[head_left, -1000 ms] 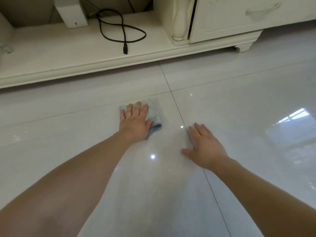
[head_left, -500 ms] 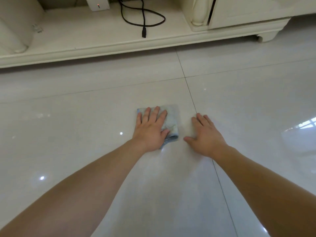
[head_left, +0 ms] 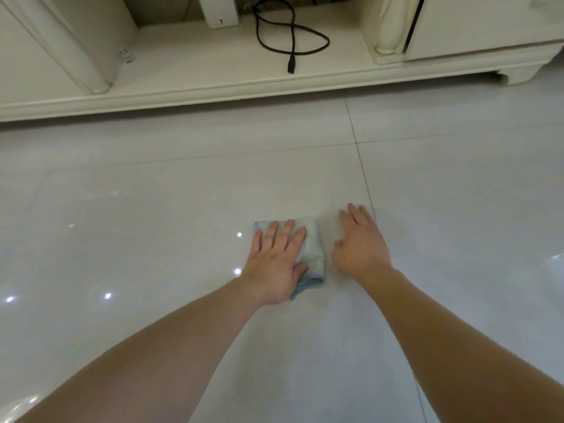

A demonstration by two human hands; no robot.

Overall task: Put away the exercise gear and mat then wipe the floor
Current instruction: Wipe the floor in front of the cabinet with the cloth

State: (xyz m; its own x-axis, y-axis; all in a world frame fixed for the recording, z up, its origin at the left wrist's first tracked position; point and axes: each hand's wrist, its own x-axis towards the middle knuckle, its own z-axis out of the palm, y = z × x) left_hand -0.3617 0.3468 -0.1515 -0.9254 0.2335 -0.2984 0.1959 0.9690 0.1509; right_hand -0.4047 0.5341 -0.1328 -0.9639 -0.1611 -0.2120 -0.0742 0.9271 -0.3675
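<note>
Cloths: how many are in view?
1. The cloth lies on the floor under the left hand, just left of the right hand. None seems hidden.

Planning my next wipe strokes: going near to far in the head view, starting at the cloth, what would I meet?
The cloth under the left hand → tile joint → cabinet base edge → black cable on the shelf.

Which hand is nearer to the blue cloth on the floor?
Left. The left hand lies flat on the blue cloth; the right hand rests on the floor just right of it.
</note>
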